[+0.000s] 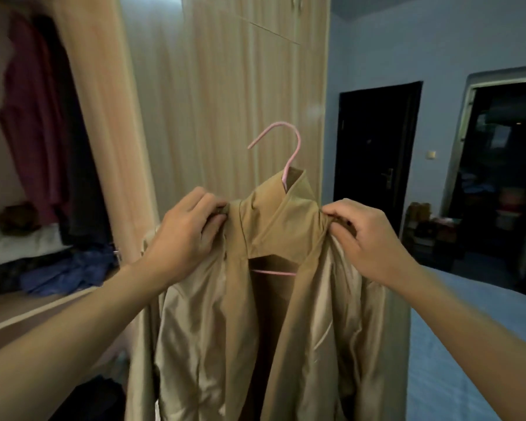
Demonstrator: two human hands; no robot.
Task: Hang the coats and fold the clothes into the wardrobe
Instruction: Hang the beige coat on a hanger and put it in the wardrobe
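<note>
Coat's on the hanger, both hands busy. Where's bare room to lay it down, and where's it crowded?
Free: the blue bed, bare between the coat and the right doorway. Crowded: low in the wardrobe, white bedding and a blue clothes pile fill the shelf; hanging clothes fill the space above. Boxes clutter the floor beside that doorway.

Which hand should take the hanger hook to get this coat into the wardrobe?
Left hand, probably. It and the right hand each pinch a shoulder of the tan coat, similarly near the pink hanger hook, but the open wardrobe lies leftward.
</note>
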